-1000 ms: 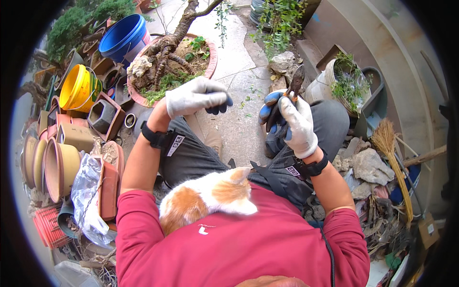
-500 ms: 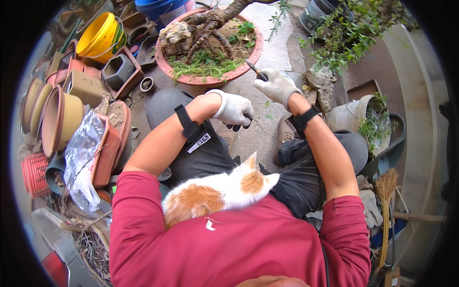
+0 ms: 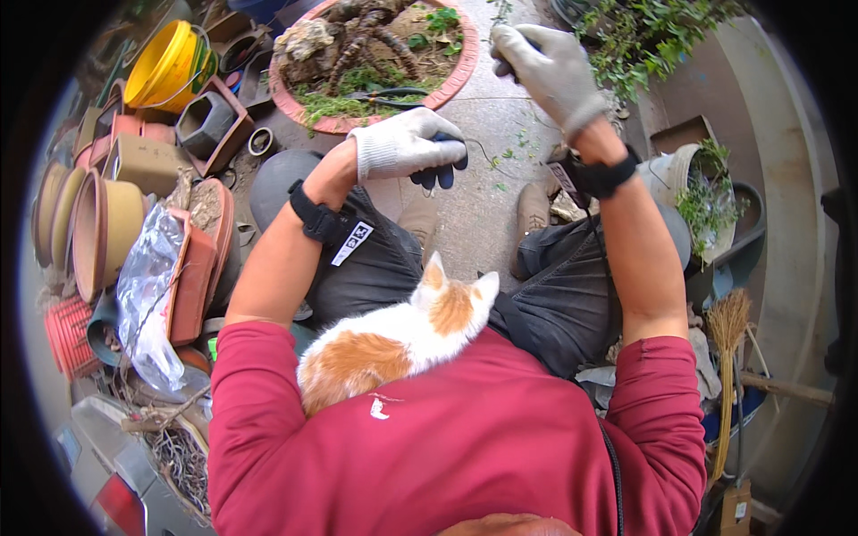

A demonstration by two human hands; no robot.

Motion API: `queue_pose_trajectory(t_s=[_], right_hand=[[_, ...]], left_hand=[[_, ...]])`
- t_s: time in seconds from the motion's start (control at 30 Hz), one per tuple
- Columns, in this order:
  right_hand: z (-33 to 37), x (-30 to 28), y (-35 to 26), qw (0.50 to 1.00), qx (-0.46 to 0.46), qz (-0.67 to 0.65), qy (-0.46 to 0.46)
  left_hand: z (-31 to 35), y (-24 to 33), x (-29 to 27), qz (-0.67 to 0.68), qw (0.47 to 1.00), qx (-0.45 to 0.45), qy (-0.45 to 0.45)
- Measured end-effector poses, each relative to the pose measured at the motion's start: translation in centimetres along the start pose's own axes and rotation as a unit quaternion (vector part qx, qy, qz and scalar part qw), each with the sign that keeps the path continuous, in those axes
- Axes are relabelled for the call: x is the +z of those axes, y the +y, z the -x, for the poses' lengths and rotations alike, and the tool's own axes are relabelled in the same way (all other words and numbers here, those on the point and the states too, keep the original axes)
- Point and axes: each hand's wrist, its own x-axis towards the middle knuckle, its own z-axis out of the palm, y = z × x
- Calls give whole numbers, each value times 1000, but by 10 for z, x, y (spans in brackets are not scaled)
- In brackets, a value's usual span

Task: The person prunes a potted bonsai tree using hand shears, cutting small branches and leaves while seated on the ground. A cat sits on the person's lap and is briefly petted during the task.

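Observation:
My left hand [image 3: 413, 147], in a white knit glove with dark finger pads, is closed in front of the round pot, and a thin dark wire [image 3: 483, 154] runs out from its fingertips. My right hand [image 3: 550, 76], gloved alike, is raised to the right of the pot near the hanging leaves. Its fingers are curled together, and what they hold is hidden. In the terracotta pot [image 3: 464, 67], with its thick gnarled trunk [image 3: 357, 45], a black-handled cutting tool [image 3: 390, 96] lies on the greenery. An orange and white cat [image 3: 393, 344] rests on my lap.
Stacked planters [image 3: 112, 223], a yellow bucket [image 3: 161, 71] and a clear plastic bag [image 3: 150, 290] crowd the left. On the right are leafy branches [image 3: 657, 45], a white bucket of cuttings [image 3: 666, 174] and a straw broom [image 3: 726, 330]. Leaf bits lie on the paving [image 3: 474, 210].
My right hand has let go of the cutting tool, which now lies in the pot, and has risen toward the upper right. My left hand has moved slightly up and left.

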Motion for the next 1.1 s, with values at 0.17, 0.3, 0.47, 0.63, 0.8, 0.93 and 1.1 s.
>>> queue_pose_trajectory(t_s=[0.17,0.3,0.47,0.63,0.8,0.93,1.1], right_hand=[[73,-50,-26,897,333,-156,-246],[122,-10,-5,758,501,-397,-124],[153,15,21,624,483,-614,13],[162,8,29,617,471,-628,63],[168,14,32,668,479,-565,69],[172,16,38,671,462,-565,130],[169,12,51,723,413,-517,198]], left_hand=[[-15,9,9,-13,998,42,35],[-28,26,35,-36,994,99,32],[-39,51,52,-114,991,60,25],[-44,58,51,-153,986,60,-15],[-45,54,55,-149,985,77,-46],[-45,46,57,-147,985,77,-47],[-42,35,60,-137,985,87,-54]])
